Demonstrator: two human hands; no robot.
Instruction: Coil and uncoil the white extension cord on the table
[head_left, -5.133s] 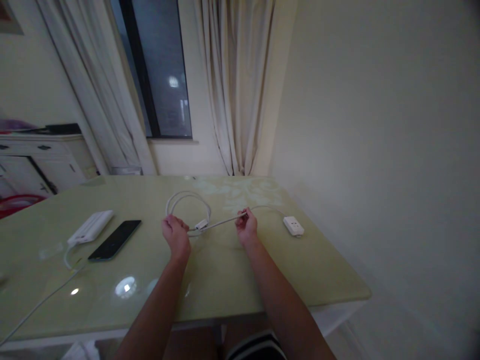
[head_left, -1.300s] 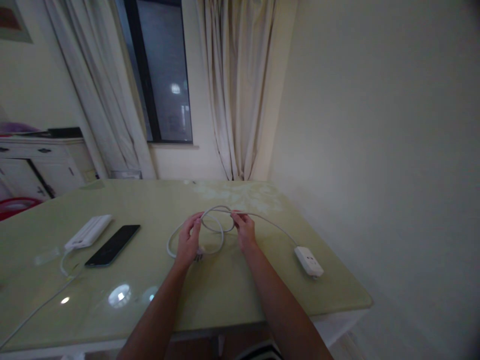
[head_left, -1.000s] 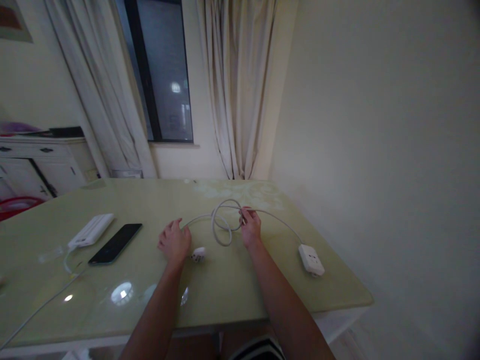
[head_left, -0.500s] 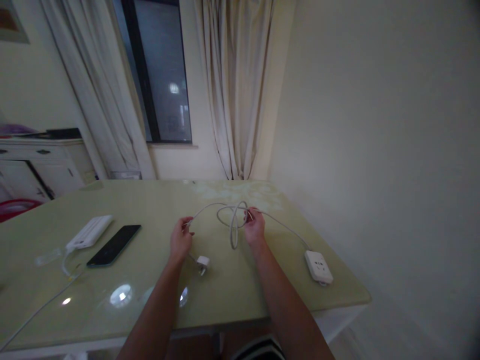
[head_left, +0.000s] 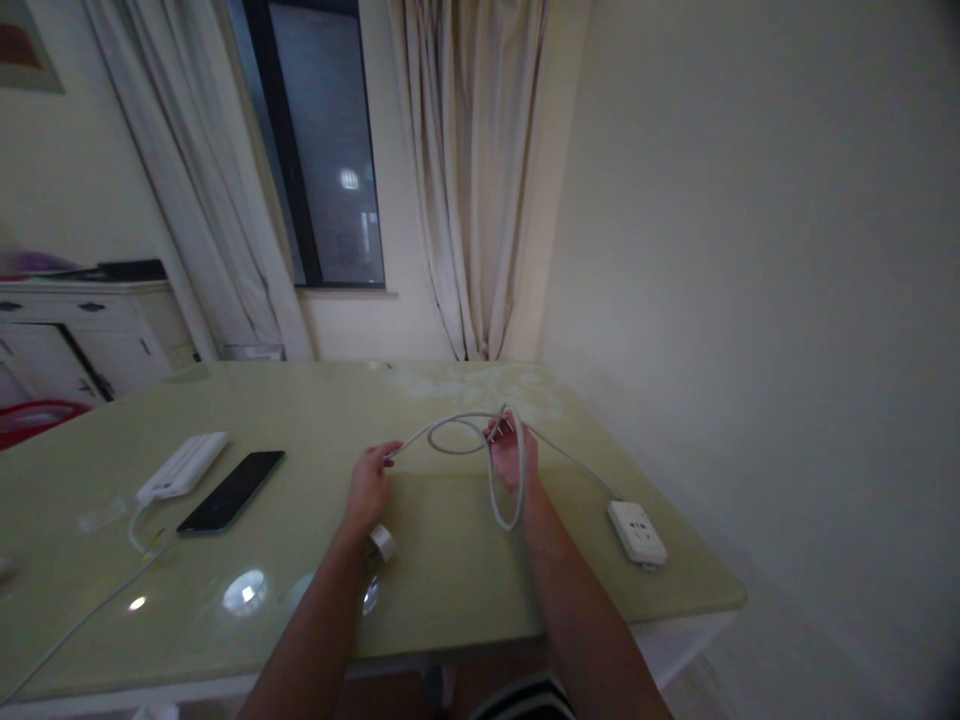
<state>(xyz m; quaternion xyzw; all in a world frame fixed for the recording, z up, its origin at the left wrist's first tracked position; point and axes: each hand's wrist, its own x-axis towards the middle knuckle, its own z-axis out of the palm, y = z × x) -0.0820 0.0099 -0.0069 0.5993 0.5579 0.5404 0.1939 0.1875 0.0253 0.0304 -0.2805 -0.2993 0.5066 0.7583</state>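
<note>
A grey power cord [head_left: 459,416] runs in loose loops between my two hands above the table. My left hand [head_left: 370,487] is closed on the cord at the left. Around the cord's crossing loops, the fingers of my right hand [head_left: 516,452] are curled, and one loop hangs down in front of that wrist. From there the cord leads right to a white socket block [head_left: 637,533] lying on the table. A white plug [head_left: 382,543] shows beside my left wrist, partly hidden by it.
On the left of the pale green table [head_left: 315,400] lie a black phone [head_left: 232,492] and a white power bank [head_left: 182,466] with a white cable [head_left: 82,612] attached. A wall borders the table on the right; a white cabinet [head_left: 112,340] stands at the far left.
My left hand has moved slightly right, and the plug has shifted left toward that wrist. The hanging loop has swung right, across my right hand and wrist.
</note>
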